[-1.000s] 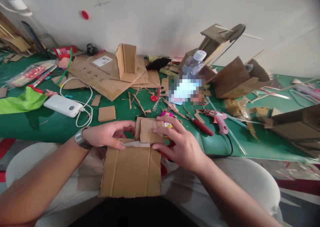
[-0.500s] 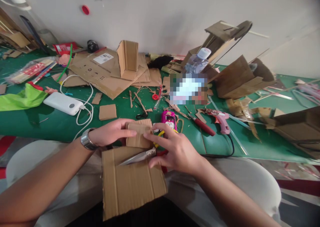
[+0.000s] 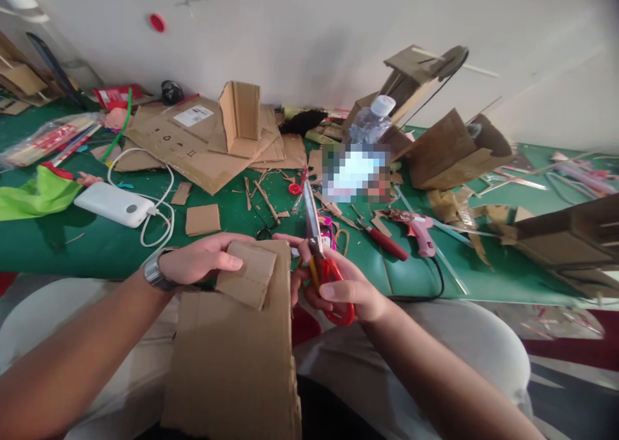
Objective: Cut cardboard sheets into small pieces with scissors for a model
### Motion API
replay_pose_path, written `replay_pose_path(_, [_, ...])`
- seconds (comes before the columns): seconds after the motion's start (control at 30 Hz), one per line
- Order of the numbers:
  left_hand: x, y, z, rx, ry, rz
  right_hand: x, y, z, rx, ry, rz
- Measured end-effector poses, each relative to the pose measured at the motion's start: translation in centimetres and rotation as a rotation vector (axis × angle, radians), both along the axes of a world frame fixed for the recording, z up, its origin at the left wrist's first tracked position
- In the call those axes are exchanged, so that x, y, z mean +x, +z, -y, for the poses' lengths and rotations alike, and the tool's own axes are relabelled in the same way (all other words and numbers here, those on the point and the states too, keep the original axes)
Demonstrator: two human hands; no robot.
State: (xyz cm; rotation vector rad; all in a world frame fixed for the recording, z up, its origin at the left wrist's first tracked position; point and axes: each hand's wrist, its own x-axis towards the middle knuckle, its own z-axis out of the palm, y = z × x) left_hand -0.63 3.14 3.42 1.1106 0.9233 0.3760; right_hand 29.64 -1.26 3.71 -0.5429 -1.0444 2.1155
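Note:
My left hand (image 3: 206, 259), with a watch at the wrist, pinches a small cardboard piece (image 3: 254, 275) against a larger cardboard sheet (image 3: 232, 362), thumb on top. The sheet extends down over my lap. Scissors (image 3: 333, 298) with red and yellow handles are in my right hand (image 3: 351, 285), blades together and pointing up and away. The right fingers are beside the sheet's right edge; some are hidden behind the scissors. Just beyond, a pink tape measure (image 3: 327, 228) is partly covered by the blades.
Across the green table (image 3: 232, 250) lie a white power bank (image 3: 113, 204) with its cable, a loose cardboard square (image 3: 203, 219), a red-handled tool (image 3: 387, 243) and a pink glue gun (image 3: 420, 230). Cardboard boxes (image 3: 449, 156) and a plastic bottle (image 3: 372, 120) stand behind.
The scissors, which lay across the cardboard sheet, now stand upright in my right hand. My right hand has left the small piece. The sheet has turned and shifted left.

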Motion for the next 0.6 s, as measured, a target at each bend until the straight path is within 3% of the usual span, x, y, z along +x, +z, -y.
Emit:
replay_pose_path(0.1, [-0.1,-0.2,-0.1,0.049,-0.014,-0.046,0.0,0.1,0.2,-0.065,0.128,-0.064])
replay_pose_path(0.17, [-0.4,-0.5,-0.2,0.064,-0.006,-0.052,0.2,0.2,0.1,-0.082,0.131,-0.042])
replay_pose_path(0.33, [-1.7,-0.3,-0.8,0.055,-0.026,-0.068,1.4,1.3,-0.9,-0.072,-0.063,0.018])
replay_pose_path(0.47, [-3.4,0.4,-1.2,0.083,-0.09,-0.08,2.7,3.7,-2.7,0.062,-0.219,0.115])
replay_pose_path(0.6, [-4.3,1.0,-1.6,0.127,-0.062,-0.116,2.4,6.4,-5.7,0.257,-0.302,0.418])
